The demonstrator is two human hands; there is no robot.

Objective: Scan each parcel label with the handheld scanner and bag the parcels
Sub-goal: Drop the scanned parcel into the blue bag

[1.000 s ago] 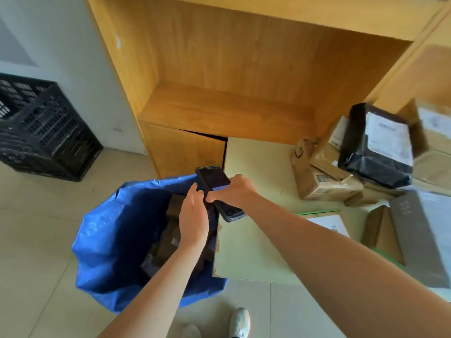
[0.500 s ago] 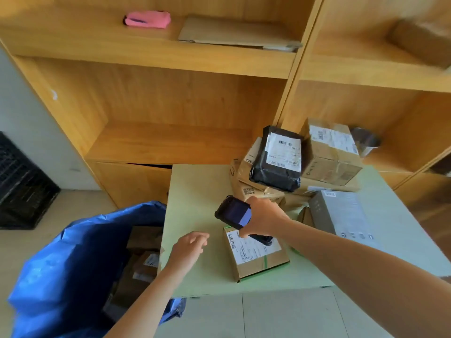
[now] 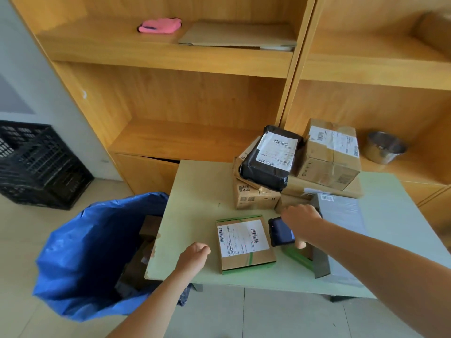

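From the head camera, the right hand wraps its fingers around the handheld scanner, holding it just right of a flat cardboard parcel that lies label-up on the pale green counter. The scanner's dark screen faces up. The left hand hangs loosely curled, holding nothing, just left of that parcel near the counter's front edge. Behind, more parcels are stacked: a black mailer rests on brown boxes, and a grey parcel lies under the right forearm. An open blue bag stands on the floor against the counter's left side, with several parcels already inside.
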